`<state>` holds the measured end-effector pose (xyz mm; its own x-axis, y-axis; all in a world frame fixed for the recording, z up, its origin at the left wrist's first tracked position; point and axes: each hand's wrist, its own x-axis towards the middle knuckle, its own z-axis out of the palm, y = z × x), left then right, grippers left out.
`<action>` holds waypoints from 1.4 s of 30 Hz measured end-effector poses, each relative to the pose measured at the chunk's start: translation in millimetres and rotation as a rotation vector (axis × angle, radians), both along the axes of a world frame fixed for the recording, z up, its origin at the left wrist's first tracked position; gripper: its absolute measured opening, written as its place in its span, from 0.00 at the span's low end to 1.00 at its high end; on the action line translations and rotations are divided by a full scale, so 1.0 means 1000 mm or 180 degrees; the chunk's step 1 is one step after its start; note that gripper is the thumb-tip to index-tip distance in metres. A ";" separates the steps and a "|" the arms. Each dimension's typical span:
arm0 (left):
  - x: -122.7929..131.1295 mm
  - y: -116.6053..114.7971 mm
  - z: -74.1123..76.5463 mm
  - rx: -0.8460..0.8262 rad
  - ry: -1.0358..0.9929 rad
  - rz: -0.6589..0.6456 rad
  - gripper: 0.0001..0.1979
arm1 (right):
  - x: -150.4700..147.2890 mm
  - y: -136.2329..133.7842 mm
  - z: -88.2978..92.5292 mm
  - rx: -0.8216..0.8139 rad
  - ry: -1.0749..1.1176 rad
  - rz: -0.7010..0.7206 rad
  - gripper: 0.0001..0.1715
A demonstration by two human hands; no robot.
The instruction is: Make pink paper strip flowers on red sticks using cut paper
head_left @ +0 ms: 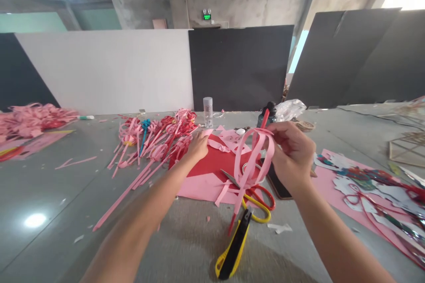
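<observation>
Between the fingers of my right hand [294, 152] is the top of a lantern-shaped loop of pink paper strips [254, 159], held up above the table. A red strip juts from its top. My left hand [199, 146] reaches forward over red paper [215, 163], its fingers closed at a small pink paper piece [208, 133]; the fingertips are partly hidden. Under the paper loop lie scissors with red and yellow handles [259, 212], partly covered by it. Closer to me is a yellow and black utility knife [234, 247]. Pink paper [195, 188] lies beneath the red sheet.
Finished-looking pink and red strip shapes [156, 137] are heaped left of centre, with another pink pile [33, 121] farther left. A clear bottle [208, 112] stands behind. A dark phone-like slab [279, 181] lies by my right hand. Coloured cutouts [368, 181] cover the right side.
</observation>
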<state>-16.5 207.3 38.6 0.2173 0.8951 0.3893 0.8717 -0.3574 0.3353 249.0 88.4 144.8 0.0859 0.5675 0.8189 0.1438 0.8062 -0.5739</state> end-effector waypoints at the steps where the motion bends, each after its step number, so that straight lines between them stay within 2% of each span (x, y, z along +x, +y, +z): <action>1: 0.000 -0.005 0.009 0.0057 -0.0123 0.0056 0.23 | 0.001 0.001 0.000 -0.0044 -0.0068 0.0033 0.10; 3: -0.003 -0.022 0.033 0.0190 -0.0377 0.0035 0.21 | 0.001 0.004 -0.001 -0.0122 -0.0230 0.0134 0.10; 5: -0.010 -0.048 0.062 0.0394 -0.0625 -0.0024 0.19 | 0.001 0.006 -0.002 -0.0163 -0.0344 0.0226 0.10; 9: -0.026 -0.115 0.120 0.1434 -0.1523 -0.0421 0.11 | -0.002 0.002 -0.001 -0.0127 -0.0360 0.0199 0.11; 11: -0.025 -0.146 0.137 0.1957 -0.1844 -0.0348 0.08 | -0.005 -0.004 0.001 -0.0115 -0.0323 0.0174 0.12; 13: -0.017 -0.172 0.145 0.2005 -0.1819 -0.0411 0.07 | -0.010 -0.010 0.003 -0.0205 -0.0275 0.0215 0.11; 17: 0.011 -0.200 0.143 0.1923 -0.1194 -0.1014 0.13 | -0.020 -0.023 0.008 -0.0485 -0.0080 0.0286 0.08; 21: 0.028 -0.201 0.133 0.1677 -0.0779 -0.1274 0.20 | -0.026 -0.034 0.011 -0.0396 0.0037 0.0326 0.08; 26: 0.031 -0.195 0.128 0.1713 -0.0787 -0.1377 0.18 | -0.032 -0.043 0.013 -0.0273 -0.0088 0.0490 0.08; 34: 0.035 -0.200 0.126 0.1924 -0.1162 -0.1499 0.18 | -0.037 -0.055 0.018 -0.0228 -0.0268 0.0723 0.13; 42: 0.040 -0.200 0.123 0.2355 -0.1071 -0.1344 0.09 | -0.036 -0.065 0.020 -0.0217 -0.0344 0.0757 0.15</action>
